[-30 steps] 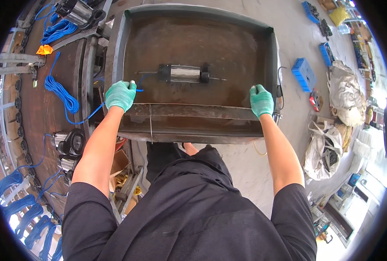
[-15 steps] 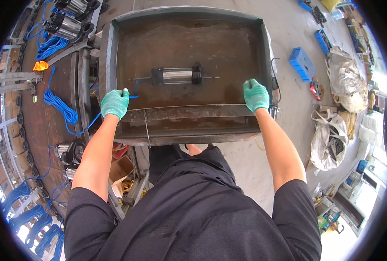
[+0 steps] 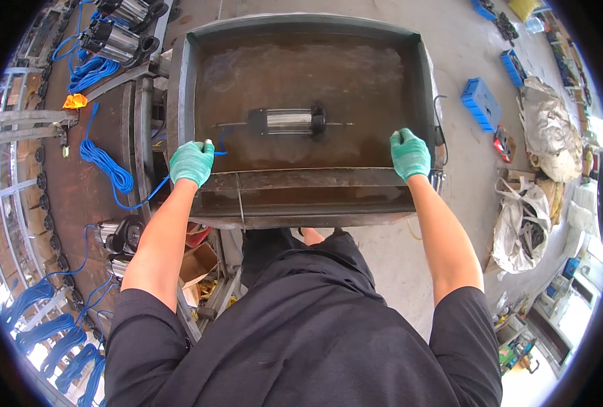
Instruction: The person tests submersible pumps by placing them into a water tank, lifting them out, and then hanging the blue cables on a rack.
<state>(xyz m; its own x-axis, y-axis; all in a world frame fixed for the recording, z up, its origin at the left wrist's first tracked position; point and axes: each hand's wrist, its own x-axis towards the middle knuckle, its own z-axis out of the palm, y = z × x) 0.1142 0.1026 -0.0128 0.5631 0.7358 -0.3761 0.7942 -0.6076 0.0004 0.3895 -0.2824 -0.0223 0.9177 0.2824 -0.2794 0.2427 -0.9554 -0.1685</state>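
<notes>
A metal tank of brownish water stands before me. Inside it lies a silver and black submersible pump on its side, with a thin rod sticking out at each end. Both my hands wear green gloves. My left hand is closed over the near left part of the tank, its fingers partly hidden. A blue cable runs beneath that hand and into the water near the pump. On the near right corner, my right hand is curled around the tank's edge. Neither hand touches the pump.
To the left, a coil of blue cable lies on a brown bench beside an orange cloth. More pumps stand at the far left. On the right floor are a blue crate and white sacks.
The whole view has shifted slightly, with the tank now farther right in it. Both hands keep their places on the tank. Light patches on the water have changed, and the pump's outline looks hazier.
</notes>
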